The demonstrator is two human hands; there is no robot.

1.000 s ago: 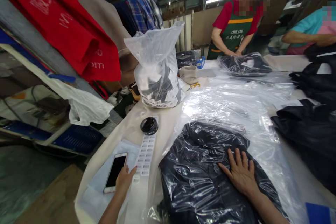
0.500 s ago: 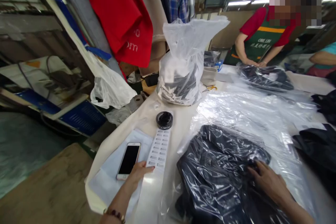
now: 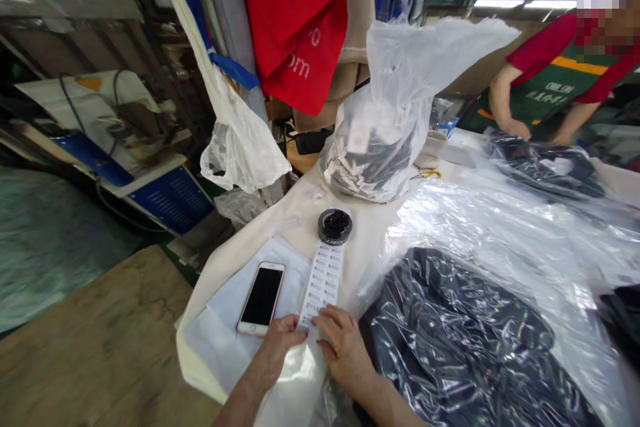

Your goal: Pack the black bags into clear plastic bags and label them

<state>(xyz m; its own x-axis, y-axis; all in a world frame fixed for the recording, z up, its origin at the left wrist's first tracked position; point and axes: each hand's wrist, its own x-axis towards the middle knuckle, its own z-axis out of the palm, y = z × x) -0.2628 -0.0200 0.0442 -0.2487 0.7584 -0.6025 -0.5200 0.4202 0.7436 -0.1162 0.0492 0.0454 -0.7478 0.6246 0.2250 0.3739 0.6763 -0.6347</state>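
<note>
Left hand: the left hand (image 3: 273, 355) pinches the near end of the label strip (image 3: 323, 280) between thumb and forefinger.
Right hand: the right hand (image 3: 347, 352) has its fingers bent at the strip's near right edge; whether they grip it, I cannot tell.
Label strip: flat on the bench (image 3: 240, 240), printed with two columns of barcodes, its far end at the tape roll (image 3: 327, 232).
Phone: the phone (image 3: 261, 299) lies screen up on a pale blue sheet (image 3: 215, 347), by the bench's near left corner.
Clear bag: right of the hands, the clear bag (image 3: 465, 340) encloses a dark folded garment, towards the near edge.
Standing bag: the translucent bag (image 3: 390, 107), at the bench's left edge beyond the tape roll, holds many white tags and dark pieces.
Pouch: the beige pouch (image 3: 431, 150) sits just beside the standing bag; its contents are hidden. Yellow-handled scissors (image 3: 431, 174) lie near it.
Far side: a co-worker's hands touch another bagged garment (image 3: 545, 167), also dark.
Hanging bag: a white plastic bag (image 3: 245, 153) hangs off the left edge; its contents are unclear.
</note>
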